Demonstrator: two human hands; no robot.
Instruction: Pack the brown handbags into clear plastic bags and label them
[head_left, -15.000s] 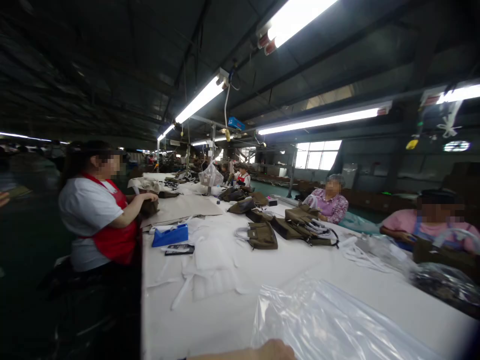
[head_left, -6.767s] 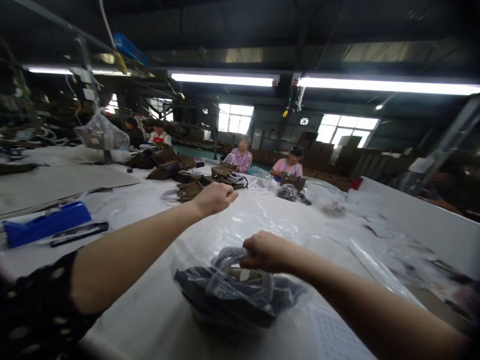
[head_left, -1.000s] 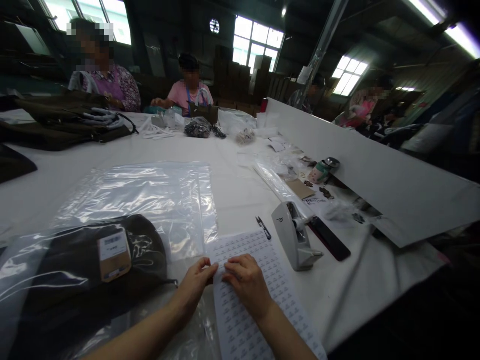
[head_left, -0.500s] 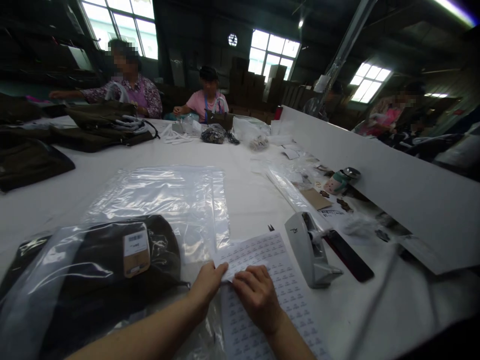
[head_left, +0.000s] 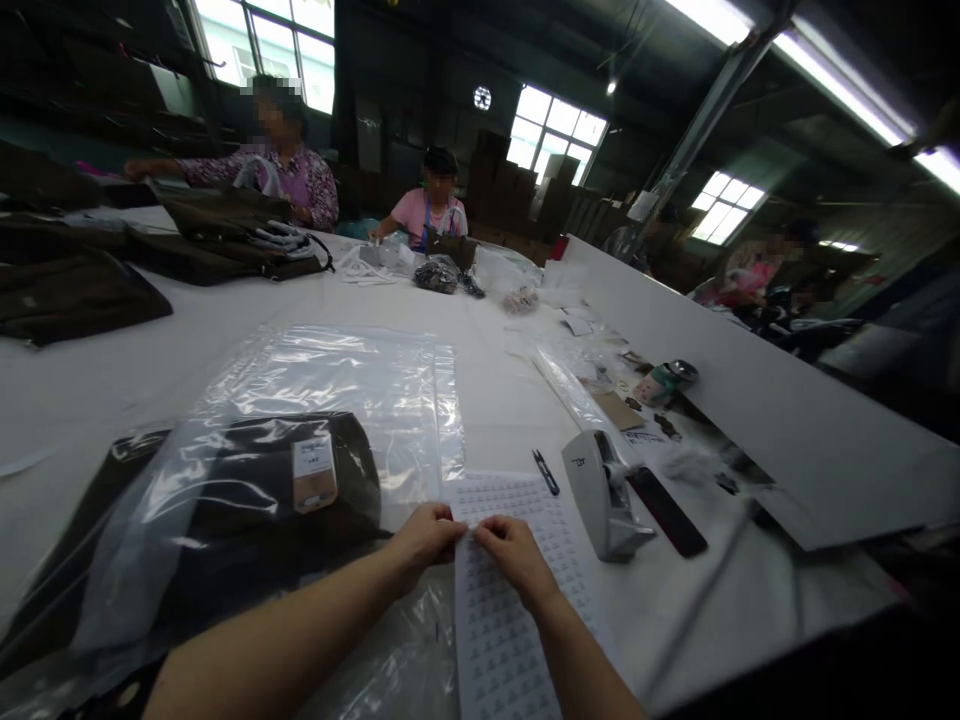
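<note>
From afar I'm seeing matt paper sheet [head_left: 499,625], glossy clear plastic bags [head_left: 352,372], dk cloth bag [head_left: 262,490] under glossy film [head_left: 124,575], smooth grey plastic tape disp. [head_left: 596,490], glossy blk phone [head_left: 667,512]; wht bench [head_left: 499,410] is looking smooth, matt.

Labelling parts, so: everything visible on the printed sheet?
The printed sheet is white, paper-like, with rows of repeated print, too fine to read. It looks flat on the white table, between clear plastic and the tape dispenser, its lower end cut off by the frame. The left hand and right hand nearly meet at its upper left; grip is unclear.
</note>
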